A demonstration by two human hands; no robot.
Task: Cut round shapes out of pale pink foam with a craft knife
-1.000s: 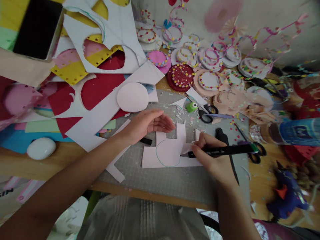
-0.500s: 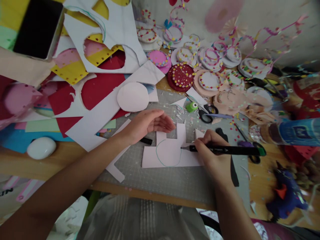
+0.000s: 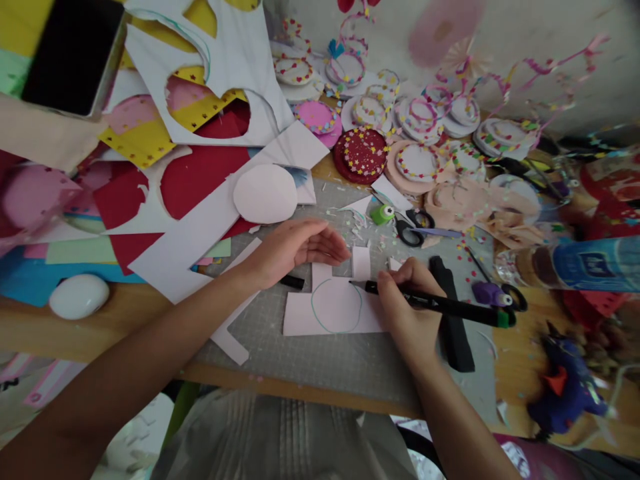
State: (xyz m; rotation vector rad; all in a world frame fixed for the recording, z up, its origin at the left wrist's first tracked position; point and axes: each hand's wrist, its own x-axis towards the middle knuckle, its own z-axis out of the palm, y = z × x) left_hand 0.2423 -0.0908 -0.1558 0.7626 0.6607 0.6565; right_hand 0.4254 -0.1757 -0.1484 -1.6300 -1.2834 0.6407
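Two hands are working over the grey cutting mat: the left hand and the right hand. One black marker is lying in the right hand. One sheet of pale paper is sitting on the mat, carrying one drawn circle. One pair of black scissors and one green punch are lying behind the mat. One white pebble is resting left of the mat, one blue glue gun right of it, one phone far behind it.

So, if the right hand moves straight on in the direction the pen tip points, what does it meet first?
The right hand holds the pen pointing left across the pale pink paper. Going straight on, the tip would probably meet the black cap beside the left hand, though depth is unclear.
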